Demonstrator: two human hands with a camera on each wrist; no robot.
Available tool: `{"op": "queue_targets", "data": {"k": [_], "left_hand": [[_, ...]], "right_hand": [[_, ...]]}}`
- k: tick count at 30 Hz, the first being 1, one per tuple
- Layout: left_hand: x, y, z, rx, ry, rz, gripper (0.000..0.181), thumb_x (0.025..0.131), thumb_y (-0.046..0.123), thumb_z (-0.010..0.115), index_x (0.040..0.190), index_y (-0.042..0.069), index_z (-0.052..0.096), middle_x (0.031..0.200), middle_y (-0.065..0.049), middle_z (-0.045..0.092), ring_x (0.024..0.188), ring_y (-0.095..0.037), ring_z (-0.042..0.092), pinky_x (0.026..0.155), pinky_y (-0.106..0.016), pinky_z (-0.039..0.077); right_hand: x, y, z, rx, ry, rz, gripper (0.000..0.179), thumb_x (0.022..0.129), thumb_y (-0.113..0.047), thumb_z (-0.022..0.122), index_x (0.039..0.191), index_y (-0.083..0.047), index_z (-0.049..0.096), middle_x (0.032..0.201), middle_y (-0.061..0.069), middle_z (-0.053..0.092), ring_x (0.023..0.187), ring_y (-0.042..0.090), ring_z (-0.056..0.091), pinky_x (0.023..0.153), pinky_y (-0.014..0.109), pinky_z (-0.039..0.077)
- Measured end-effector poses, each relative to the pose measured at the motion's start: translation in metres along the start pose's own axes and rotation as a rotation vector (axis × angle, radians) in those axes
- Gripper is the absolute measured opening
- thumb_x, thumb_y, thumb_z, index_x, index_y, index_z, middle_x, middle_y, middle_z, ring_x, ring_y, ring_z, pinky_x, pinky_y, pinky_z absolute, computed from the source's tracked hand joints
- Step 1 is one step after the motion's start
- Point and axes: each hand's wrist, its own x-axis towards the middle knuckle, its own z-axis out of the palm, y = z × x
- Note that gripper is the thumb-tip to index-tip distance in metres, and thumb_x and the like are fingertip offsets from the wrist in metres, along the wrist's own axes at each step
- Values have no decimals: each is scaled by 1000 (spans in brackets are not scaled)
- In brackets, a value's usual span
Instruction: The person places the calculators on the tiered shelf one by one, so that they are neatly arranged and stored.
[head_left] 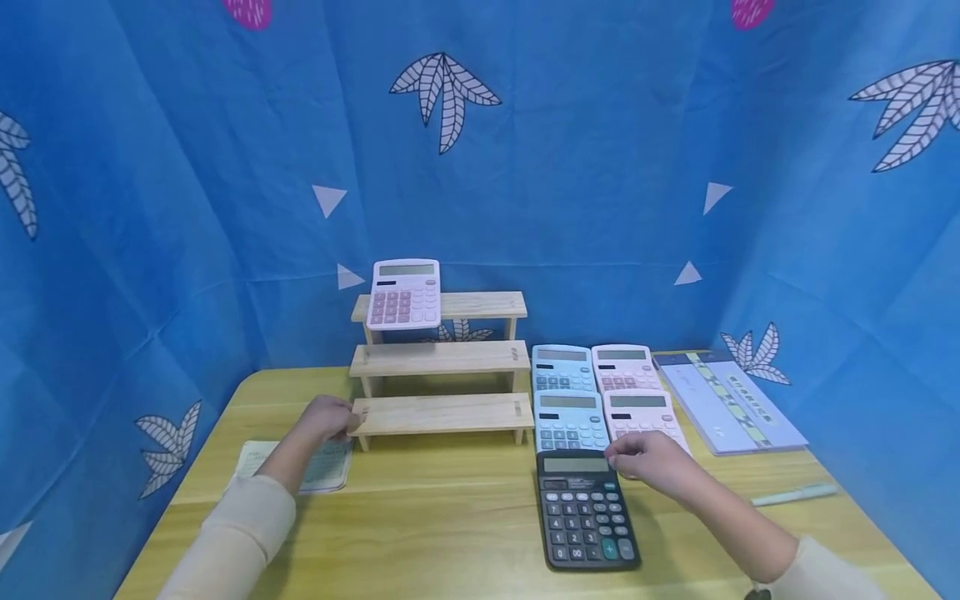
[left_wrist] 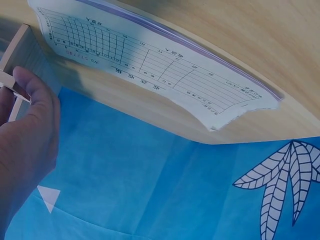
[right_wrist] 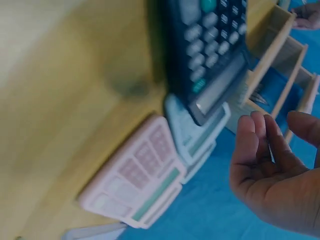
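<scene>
My left hand (head_left: 326,417) pinches the left end of the lowest step of a three-tier wooden display stand (head_left: 442,414); in the left wrist view thumb and finger close over the board's edge. A pink-and-white calculator (head_left: 405,293) leans upright at the left of the top step. My right hand (head_left: 648,457) hovers by the upper right corner of a black calculator (head_left: 588,508), its fingers loosely bent. In the right wrist view a gap shows between thumb and fingers, with nothing held. Behind the black calculator lie two blue calculators (head_left: 570,422) and two pink calculators (head_left: 641,414).
A pad of printed forms (head_left: 326,468) lies left of the stand, partly behind my left forearm. On the right are a white clipboard-like booklet (head_left: 727,400) and a pale green pen (head_left: 795,495). Blue patterned cloth (head_left: 600,208) hangs around the table's back and sides.
</scene>
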Motion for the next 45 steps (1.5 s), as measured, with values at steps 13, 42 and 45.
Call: {"op": "queue_targets", "data": {"k": [13, 42, 45], "left_hand": [[6, -11, 6, 1, 22, -20, 34, 78, 2, 56, 58, 15, 32, 52, 5, 27, 49, -11, 46, 50, -24, 44], [1, 0, 3, 37, 52, -21, 27, 79, 3, 59, 59, 11, 43, 60, 0, 46, 52, -11, 52, 56, -26, 53], [0, 0, 2, 30, 46, -23, 24, 80, 4, 60, 62, 10, 46, 63, -1, 48, 53, -11, 53, 56, -25, 53]], "right_hand": [[-16, 34, 28, 128, -20, 96, 45, 75, -3, 65, 118, 6, 55, 87, 10, 57, 74, 22, 55, 59, 35, 53], [-27, 57, 47, 125, -37, 268, 38, 65, 0, 75, 96, 3, 53, 78, 11, 54, 63, 20, 51, 50, 26, 48], [-27, 57, 47, 110, -50, 274, 39, 64, 0, 76, 96, 3, 54, 77, 11, 55, 63, 20, 51, 50, 26, 47]]}}
